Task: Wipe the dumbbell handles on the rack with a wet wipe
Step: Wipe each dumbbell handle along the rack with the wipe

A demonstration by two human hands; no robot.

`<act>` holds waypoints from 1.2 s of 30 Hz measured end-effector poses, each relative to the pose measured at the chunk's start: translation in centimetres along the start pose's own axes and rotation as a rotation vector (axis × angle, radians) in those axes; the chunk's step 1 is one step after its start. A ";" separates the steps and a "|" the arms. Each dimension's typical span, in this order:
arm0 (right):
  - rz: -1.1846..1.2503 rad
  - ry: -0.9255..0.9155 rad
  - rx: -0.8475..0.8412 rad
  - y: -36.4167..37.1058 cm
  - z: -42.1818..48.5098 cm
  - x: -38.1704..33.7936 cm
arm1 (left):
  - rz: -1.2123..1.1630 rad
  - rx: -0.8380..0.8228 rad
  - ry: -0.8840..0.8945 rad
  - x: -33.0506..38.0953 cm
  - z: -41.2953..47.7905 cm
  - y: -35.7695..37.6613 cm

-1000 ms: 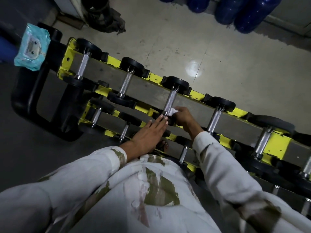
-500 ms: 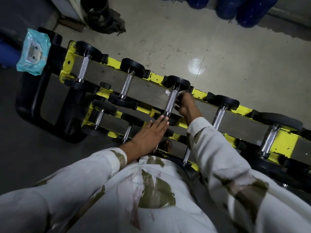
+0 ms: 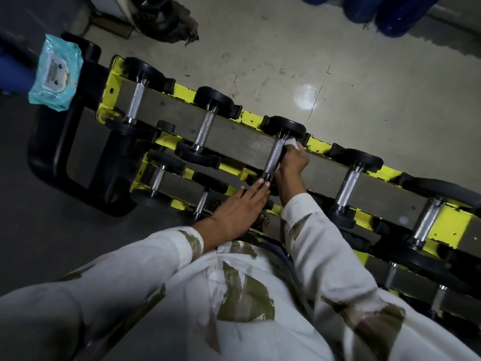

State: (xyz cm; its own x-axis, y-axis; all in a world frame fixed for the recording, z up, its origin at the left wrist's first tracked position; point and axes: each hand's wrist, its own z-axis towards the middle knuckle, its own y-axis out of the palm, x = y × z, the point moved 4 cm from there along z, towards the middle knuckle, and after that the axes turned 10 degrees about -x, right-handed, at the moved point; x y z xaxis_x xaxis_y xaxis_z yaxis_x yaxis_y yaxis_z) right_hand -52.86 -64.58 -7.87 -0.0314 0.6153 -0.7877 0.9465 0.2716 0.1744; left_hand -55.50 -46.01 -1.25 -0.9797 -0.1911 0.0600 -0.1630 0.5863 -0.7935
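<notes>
A scuffed tiled floor lies behind a yellow rack that runs diagonally from upper left to lower right. At far left a teal wipe pack sits on the rack's black end frame. On the top tier the first dumbbell and second dumbbell rest left of the hands, untouched. The left hand lies flat, fingers straight and together, its fingertips touching the near end of the third dumbbell. Just right of it the right hand curls round that dumbbell's handle, gripping a white wipe against the handle's far end, beside the far head. More dumbbells sit further right, apart from both hands. Blue bottles stand at top right.
</notes>
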 end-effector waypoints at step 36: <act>-2.211 -0.416 -1.332 3.1 -4.0 -4.1 | 0.015 0.106 0.019 0.1 0.7 0.5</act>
State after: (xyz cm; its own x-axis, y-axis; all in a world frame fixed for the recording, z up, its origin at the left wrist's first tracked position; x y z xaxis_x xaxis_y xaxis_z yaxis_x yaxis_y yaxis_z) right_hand -51.07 -63.29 -1.70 0.0357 -0.9621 -0.2702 -0.7932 0.1372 -0.5933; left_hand -55.62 -46.31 -2.06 -0.9841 -0.1678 0.0585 -0.1365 0.5025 -0.8537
